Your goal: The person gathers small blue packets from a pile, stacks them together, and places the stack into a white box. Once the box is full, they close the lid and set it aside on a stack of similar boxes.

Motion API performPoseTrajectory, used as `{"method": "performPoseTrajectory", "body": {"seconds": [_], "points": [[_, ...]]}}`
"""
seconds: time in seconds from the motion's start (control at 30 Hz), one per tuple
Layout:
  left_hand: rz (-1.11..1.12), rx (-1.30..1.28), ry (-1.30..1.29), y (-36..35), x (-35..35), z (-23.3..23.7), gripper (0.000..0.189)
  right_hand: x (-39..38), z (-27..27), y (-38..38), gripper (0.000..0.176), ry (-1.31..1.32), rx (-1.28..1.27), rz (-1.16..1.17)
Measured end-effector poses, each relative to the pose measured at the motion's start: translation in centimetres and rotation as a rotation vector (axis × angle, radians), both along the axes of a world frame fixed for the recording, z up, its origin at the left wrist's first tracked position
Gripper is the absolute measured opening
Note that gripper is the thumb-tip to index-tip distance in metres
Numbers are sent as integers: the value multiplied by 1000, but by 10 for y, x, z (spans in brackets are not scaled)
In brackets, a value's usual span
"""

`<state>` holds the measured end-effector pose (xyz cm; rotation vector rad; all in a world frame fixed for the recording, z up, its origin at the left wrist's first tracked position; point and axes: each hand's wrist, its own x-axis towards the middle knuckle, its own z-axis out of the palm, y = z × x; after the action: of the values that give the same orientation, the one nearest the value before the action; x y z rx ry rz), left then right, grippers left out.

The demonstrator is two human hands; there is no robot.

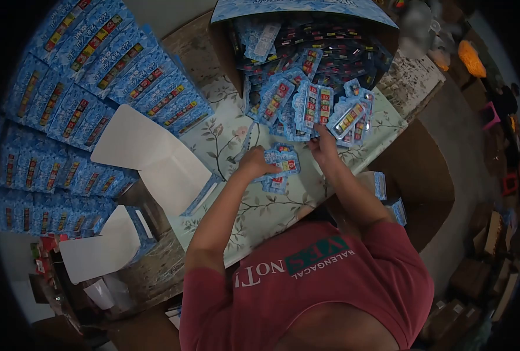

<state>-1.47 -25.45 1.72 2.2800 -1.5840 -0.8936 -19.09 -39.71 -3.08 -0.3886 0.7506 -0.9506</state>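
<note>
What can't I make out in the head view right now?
All head view.
- Print on the small stack of packs by the left hand: too small, blurred.
- Right hand: fingertips buried in the heap of packs, grip unclear.
- Back of the heap: hidden by the blue box flap.

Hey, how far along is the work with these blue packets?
Done: overlapped rows of packets lie at the left. In hand: the left hand holds a small stack; the right hand reaches into the loose pile. Left: that pile, spilling from the open box, looks large.
</note>
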Motion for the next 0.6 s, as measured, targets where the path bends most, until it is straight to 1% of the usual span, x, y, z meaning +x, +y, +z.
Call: {"method": "performPoseTrajectory", "body": {"seconds": [0.03,0.07,0.1,0.13,0.17,0.2,0.23,0.27,0.3,0.33,0.37,0.4,0.43,0.47,0.5,0.53,0.57,0.6], "points": [[-6,-6,-22,2,1,-2,78,1,5,8,23,10,12,0],[-14,-14,-44,4,2,-5,77,-1,10,15,23,10,17,-4],[-18,-10,-43,7,0,-5,77,-5,15,21,29,73,-6,77],[11,-69,-25,11,-2,-5,75,-7,20,25,35,136,-30,160],[42,-128,-7,15,-4,-4,74,-8,25,26,35,136,-28,157],[37,-126,-7,18,-8,7,74,-10,29,27,38,182,-22,247],[99,-47,82,20,-14,26,72,-12,30,27,42,229,-17,333],[158,33,172,21,-19,36,70,-14,30,26,42,232,-16,323],[147,35,176,23,-19,31,70,-17,31,25,43,289,-21,407],[160,-35,218,26,-16,22,69,-22,31,24,44,347,-25,489],[173,-104,262,30,-13,13,68,-32,33,23,44,354,-19,476],[160,-100,271,35,-11,4,68,-46,43,21,46,437,-66,667],[214,-74,352,38,-9,-5,64,-61,56,17,48,519,-112,859],[268,-49,430,41,-7,-9,60,-78,78,19,56,766,-372,860],[259,-47,438,44,-8,-6,60,-96,67,10,59,994,-676,626],[310,-82,497,49,-10,0,58,-112,60,5,62,1204,-971,369],[359,-112,555,54,-11,2,57,-123,54,-5,70,1416,-1281,150],[353,-126,583,56,-7,-11,58,-122,43,-8,70,1427,-1273,148]]}}
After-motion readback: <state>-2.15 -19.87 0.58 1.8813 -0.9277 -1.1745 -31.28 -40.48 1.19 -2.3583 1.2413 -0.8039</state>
